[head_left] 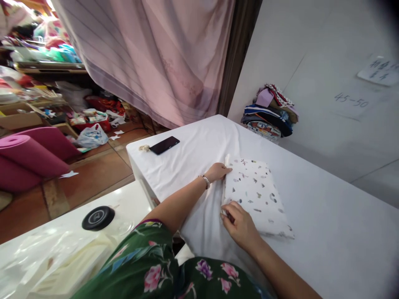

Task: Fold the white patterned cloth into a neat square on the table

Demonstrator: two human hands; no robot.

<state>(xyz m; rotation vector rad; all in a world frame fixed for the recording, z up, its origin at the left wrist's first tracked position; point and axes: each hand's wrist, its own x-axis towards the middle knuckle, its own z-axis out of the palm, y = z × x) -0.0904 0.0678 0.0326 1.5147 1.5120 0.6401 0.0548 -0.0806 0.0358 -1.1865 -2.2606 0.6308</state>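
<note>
A folded white cloth (pixel 254 193) with small printed figures lies flat on the white-covered table in front of me. At its far left corner, my left hand (pixel 217 172) closes on the edge, thumb on top and the other fingers mostly hidden. My right hand (pixel 241 224) pinches the same left edge at the near corner, its fingers curled together. The cloth's right side lies loose on the table. A bracelet (pixel 205 181) is round my left wrist.
A black phone (pixel 164 145) with a pale strap lies on the white table cover (pixel 193 143) at the far left. Stacked folded fabrics (pixel 271 112) stand by the wall. A round black object (pixel 98 218) and clear plastic (pixel 59 257) rest on a white surface at left.
</note>
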